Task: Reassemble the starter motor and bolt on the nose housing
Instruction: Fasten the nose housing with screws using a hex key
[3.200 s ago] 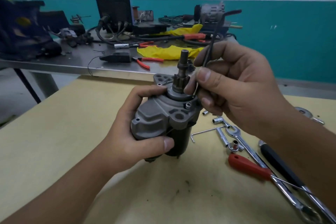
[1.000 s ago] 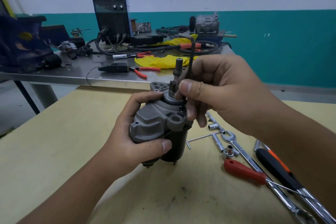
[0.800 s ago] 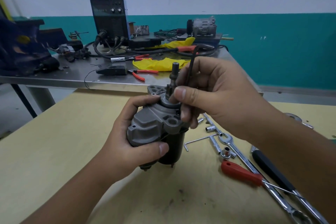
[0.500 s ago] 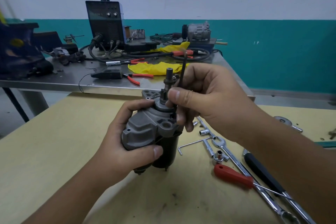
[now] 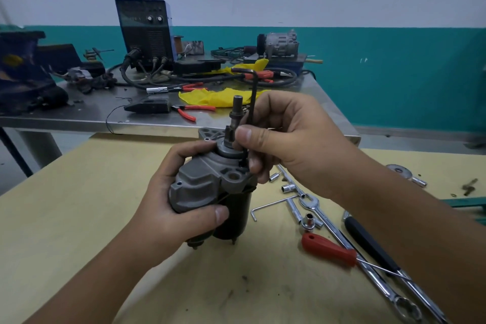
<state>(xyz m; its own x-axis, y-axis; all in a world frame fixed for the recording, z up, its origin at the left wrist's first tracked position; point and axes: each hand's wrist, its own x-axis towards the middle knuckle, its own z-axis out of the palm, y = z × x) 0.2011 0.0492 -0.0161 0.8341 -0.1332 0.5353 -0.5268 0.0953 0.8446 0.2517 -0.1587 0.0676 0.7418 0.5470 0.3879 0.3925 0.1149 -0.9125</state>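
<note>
Head-camera view: over a yellow worktable (image 5: 79, 218), the left hand (image 5: 168, 208) grips an upright starter motor (image 5: 210, 192) by its grey nose housing (image 5: 202, 181). The right hand (image 5: 292, 139) pinches a black hex key (image 5: 253, 102), its tip down at the housing's flange beside the pinion shaft (image 5: 236, 116). Loose tools lie to the right.

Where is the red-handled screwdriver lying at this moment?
In the head view, the red-handled screwdriver lies on the yellow table, to the right of the starter motor, below the right hand, beside the chrome wrenches.
</note>
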